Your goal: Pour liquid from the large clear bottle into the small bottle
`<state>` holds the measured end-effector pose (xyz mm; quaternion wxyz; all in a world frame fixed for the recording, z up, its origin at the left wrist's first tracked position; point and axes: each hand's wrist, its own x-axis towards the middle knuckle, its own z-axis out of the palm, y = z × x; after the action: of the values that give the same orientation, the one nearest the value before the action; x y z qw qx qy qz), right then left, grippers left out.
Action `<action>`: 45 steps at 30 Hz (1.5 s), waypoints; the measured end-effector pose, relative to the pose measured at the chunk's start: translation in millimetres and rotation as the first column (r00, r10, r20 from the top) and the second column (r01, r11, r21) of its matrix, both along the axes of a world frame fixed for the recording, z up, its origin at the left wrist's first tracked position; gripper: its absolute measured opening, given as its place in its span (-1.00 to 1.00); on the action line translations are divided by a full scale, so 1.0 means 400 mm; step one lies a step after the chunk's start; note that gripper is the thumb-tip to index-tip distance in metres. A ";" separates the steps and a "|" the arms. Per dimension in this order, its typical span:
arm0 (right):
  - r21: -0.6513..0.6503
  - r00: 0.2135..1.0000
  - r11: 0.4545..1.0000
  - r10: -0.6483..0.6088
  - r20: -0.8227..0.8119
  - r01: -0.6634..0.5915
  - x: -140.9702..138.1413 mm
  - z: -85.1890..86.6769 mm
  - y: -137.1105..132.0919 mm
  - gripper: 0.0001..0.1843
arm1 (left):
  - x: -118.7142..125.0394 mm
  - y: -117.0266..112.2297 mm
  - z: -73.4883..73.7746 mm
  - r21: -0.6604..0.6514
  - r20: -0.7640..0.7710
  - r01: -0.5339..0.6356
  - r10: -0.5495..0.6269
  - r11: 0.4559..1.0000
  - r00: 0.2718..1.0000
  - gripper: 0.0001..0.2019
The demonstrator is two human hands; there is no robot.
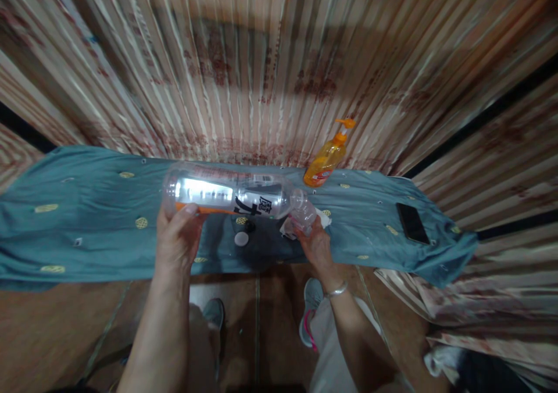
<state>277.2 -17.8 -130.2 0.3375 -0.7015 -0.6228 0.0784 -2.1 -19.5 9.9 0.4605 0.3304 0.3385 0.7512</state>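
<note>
My left hand (181,230) is closed around the base end of a large clear plastic bottle (218,192) with a silver label and dark characters. The bottle lies nearly sideways in the air, its neck pointing right. In my right hand (316,242) is a small clear plastic container (303,207), its opening at the bottle's mouth; whether the two touch I cannot tell. A crumpled white tissue (325,218) shows beside my right fingers. Below the bottle, a round white cap (241,239) sits on the cloth near a small dark object (249,226).
An orange pump bottle (326,159) stands at the back of the table, against the striped curtain (244,90). A black phone (412,223) lies at the right. Teal cloth (104,218) covers the narrow table. Both feet are on the tiled floor (257,335) in front.
</note>
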 end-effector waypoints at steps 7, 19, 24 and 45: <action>0.022 1.000 1.000 -0.007 0.007 0.007 -0.001 -0.005 0.001 -0.29 | 0.000 0.001 -0.002 -0.001 0.028 -0.012 0.012 1.000 1.000 -0.44; 0.024 1.000 1.000 0.005 -0.007 -0.005 0.001 -0.002 -0.001 -0.31 | 0.002 -0.002 0.002 -0.020 0.024 -0.011 0.012 1.000 1.000 -0.40; 0.005 1.000 1.000 0.016 -0.017 -0.016 0.000 0.007 -0.002 -0.32 | -0.001 -0.003 0.000 -0.022 0.004 -0.007 0.007 1.000 1.000 -0.42; 0.041 1.000 0.999 -0.011 -0.006 0.011 -0.001 -0.006 0.001 -0.29 | 0.003 -0.006 0.008 -0.029 -0.007 -0.005 0.005 1.000 1.000 -0.39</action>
<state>276.9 -17.4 -132.8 0.3540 -0.6975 -0.6196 0.0657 -0.7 -21.9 12.9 0.4622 0.3255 0.3519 0.7461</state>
